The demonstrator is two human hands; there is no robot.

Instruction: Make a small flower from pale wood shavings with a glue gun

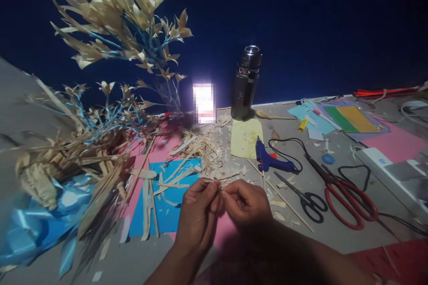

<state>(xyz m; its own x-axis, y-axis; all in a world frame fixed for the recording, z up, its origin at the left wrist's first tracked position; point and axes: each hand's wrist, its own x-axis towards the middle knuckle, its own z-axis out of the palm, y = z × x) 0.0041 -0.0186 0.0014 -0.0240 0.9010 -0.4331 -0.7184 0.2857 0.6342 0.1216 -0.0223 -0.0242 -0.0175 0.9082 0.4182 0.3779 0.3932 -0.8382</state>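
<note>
My left hand [200, 209] and my right hand [248, 202] meet at the lower middle of the head view, fingertips nearly touching. Both are pinched closed around something small and pale that I cannot make out. Just beyond them lies a heap of dry husk scraps [209, 151]. A blue sheet [137, 220] with pale strips on it is beside my left hand. To the right of my right hand are a blue glue gun [272, 162], small black scissors [309, 202] and large red-handled scissors [347, 200].
A dark flask [245, 87] stands at the back edge, near a yellow sheet [243, 142]. Dried husk flowers [133, 18] on blue stems rise at the left, above husk bundles and blue ribbon [23, 231]. A white power strip [384, 178] lies at the right.
</note>
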